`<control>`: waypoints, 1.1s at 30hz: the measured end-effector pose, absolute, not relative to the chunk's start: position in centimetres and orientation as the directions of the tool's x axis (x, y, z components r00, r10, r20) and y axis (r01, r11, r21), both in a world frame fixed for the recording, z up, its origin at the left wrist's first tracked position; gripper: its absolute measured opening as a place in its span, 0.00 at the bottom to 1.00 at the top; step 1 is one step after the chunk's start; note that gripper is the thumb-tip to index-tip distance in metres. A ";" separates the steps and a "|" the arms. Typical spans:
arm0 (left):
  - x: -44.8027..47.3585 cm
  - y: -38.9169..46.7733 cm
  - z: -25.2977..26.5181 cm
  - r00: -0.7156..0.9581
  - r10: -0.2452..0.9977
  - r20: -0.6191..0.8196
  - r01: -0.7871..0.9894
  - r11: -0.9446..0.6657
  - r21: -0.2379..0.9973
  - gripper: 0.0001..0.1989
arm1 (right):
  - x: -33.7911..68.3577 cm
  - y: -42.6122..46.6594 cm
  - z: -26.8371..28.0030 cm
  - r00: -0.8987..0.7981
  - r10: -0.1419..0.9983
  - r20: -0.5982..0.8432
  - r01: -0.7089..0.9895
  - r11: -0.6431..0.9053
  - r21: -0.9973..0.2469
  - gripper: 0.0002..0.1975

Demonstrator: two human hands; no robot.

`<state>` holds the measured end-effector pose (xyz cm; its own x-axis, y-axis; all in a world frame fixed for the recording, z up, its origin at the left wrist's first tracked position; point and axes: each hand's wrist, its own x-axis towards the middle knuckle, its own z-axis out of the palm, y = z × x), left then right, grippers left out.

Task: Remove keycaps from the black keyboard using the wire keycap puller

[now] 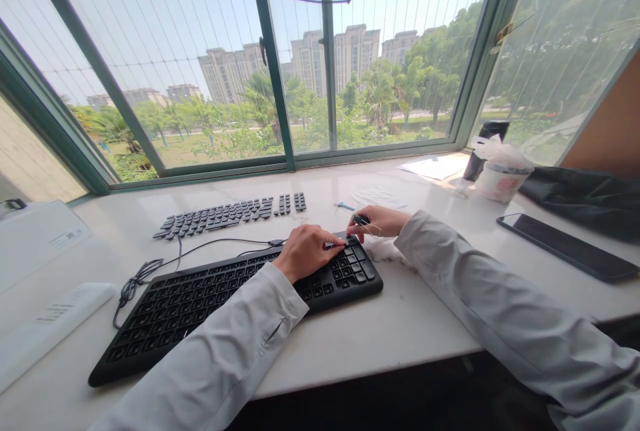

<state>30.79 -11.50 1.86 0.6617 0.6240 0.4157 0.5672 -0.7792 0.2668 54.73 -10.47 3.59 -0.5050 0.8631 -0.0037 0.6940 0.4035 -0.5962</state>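
Note:
A black keyboard (210,291) lies aslant on the desk, most of its keycaps off and its square sockets bare. Keycaps (356,261) still sit on its number pad at the right end. My left hand (310,251) rests over that end, thumb and index fingertip close together at the pad's top row; whatever they pinch is hidden. Just beyond the top right corner, my right hand (383,221) is closed around a small black-handled wire keycap puller (361,219), its thin wire loops sticking out. Its lower fingertips come close to the pad's top keys.
Removed keycaps (220,215) lie in rows behind the keyboard. A coiled cable (133,284) is at left, near a white power strip (55,324). A blue brush (345,206) lies behind my hands. At right are a phone (565,244) and a bagged cup (503,174).

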 end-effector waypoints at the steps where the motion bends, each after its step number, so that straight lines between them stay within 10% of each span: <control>1: 30.8 -11.5 1.9 0.662 0.625 0.413 0.571 -0.778 0.262 0.09 | 54.7 -10.5 3.7 -0.508 0.861 -0.007 0.693 0.404 -0.597 0.24; 33: 32.2 -14.9 3.9 0.829 0.506 0.240 0.556 -0.795 -0.242 0.16 | 53.2 -11.0 3.4 -0.471 0.881 -0.041 0.714 0.353 -0.605 0.21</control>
